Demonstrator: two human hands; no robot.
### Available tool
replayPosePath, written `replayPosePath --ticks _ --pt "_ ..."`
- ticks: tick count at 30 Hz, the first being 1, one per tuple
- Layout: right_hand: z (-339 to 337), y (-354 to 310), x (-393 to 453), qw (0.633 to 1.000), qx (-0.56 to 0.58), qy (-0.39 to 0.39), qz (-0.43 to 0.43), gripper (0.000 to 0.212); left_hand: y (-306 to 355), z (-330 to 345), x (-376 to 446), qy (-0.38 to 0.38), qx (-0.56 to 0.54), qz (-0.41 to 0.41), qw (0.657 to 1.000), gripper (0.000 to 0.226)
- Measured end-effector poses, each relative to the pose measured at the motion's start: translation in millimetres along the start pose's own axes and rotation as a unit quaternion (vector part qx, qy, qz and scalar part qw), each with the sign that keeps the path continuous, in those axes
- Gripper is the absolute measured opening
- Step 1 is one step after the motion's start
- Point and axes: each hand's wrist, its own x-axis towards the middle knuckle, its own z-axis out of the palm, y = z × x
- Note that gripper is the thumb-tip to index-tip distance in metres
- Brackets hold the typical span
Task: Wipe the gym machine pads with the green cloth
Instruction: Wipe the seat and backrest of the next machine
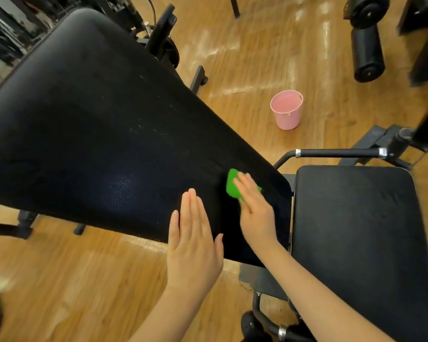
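Nearby, pink bucket (286, 109) on floor, right hand (255, 206) pressing green cloth (232, 183) flat-fingered, left hand (193, 243) open on back pad (97, 119)

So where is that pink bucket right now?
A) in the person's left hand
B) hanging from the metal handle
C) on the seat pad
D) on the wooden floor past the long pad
D: the pink bucket stands upright on the wooden floor, beyond the long black pad, apart from both hands; the right hand presses the green cloth on that pad.
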Motion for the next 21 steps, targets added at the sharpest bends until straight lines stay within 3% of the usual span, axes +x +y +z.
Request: replayPosePath --ticks 2,5,10,13,16,18,21 --pt "9 -2 0 0.994 -0.052 -0.036 -0.094 0.042 0 1 -1 0.000 -0.001 0.003 1.000 0.076" --pt "8 32 -11 0.992 -0.069 -0.058 -0.084 0.048 0 2 -1 0.003 0.000 0.005 1.000 0.077" --pt "-17 100 -40 0.980 -0.076 -0.055 0.174 0.060 0 5 -2 0.002 0.013 0.003 1.000 0.075" --pt "-33 126 -53 0.952 -0.100 -0.092 0.276 0.058 0 7 -2 0.003 0.018 0.001 1.000 0.075" --pt "-37 127 -49 0.929 -0.054 -0.068 0.359 0.049 0 8 -2 0.008 0.017 0.001 1.000 0.076" --pt "-32 109 -40 0.938 -0.021 -0.034 0.343 0.045 1 8 -2 0.010 0.010 0.000 1.000 0.077" --pt "-22 61 -19 0.969 0.039 -0.027 0.243 0.047 1 6 -1 0.008 0.006 0.000 1.000 0.077"
